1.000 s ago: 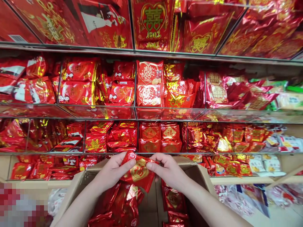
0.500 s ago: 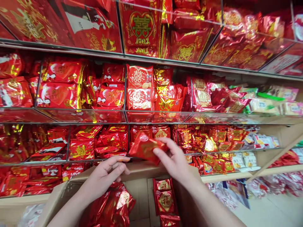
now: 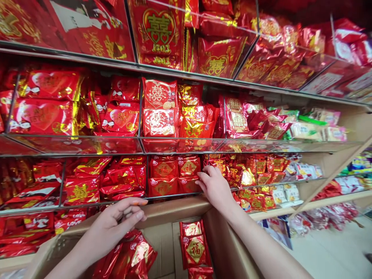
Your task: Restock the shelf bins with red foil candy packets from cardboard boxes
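Four red packets stand in a two-by-two block in a compartment of the shelf directly beyond the carton. Their printed faces are turned outward to the person; the character on the upper right packet reads upright. The visible long axis of each runs left to right, along the shelf.

The right hand is at the right edge of this block, thumb and fingers narrowly parted; firm contact cannot be confirmed. The left hand hangs over the carton's left part, fingers half curled, thumb apart, grip slack.

Inside the carton, packets with the same character lie in a column, lettering upright; a leaning pile slants up to the right.
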